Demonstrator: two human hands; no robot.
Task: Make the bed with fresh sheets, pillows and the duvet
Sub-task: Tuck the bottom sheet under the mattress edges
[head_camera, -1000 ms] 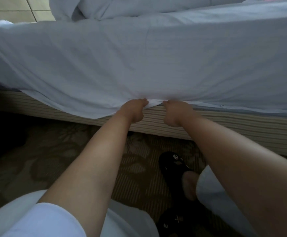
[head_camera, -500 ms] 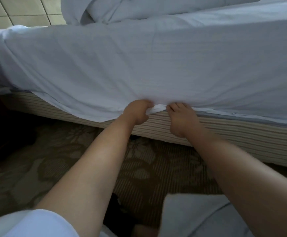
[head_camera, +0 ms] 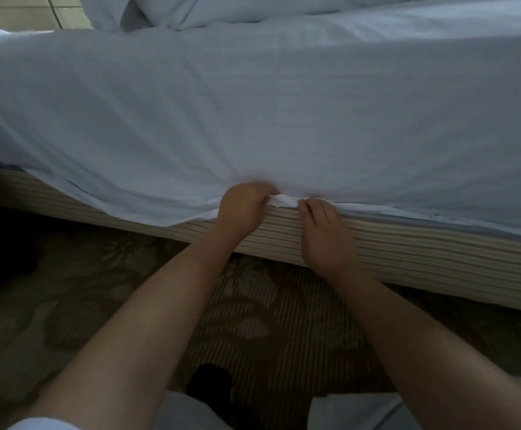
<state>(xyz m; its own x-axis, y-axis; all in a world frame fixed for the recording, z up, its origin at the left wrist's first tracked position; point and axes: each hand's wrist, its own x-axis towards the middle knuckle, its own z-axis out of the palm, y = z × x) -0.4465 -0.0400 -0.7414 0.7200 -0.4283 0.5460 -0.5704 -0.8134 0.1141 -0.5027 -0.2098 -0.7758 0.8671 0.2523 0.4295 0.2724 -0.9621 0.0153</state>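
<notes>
Fingers of the left hand (head_camera: 242,209) clench the white sheet's (head_camera: 253,119) bunched edge; right hand (head_camera: 322,234) fingers lie straight, touching it above the striped bed base (head_camera: 408,256).

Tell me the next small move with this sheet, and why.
Probably push the bunched sheet edge in above the striped bed base: the left hand grips it, the right hand touches it, and leftward the sheet hangs loose.

text: none legible | labels: none (sheet (head_camera: 253,113) plain white) | numbers: none

dim, bluish daylight; soft overall blur; deep shadow lower left; wide-angle bending at edges
</notes>
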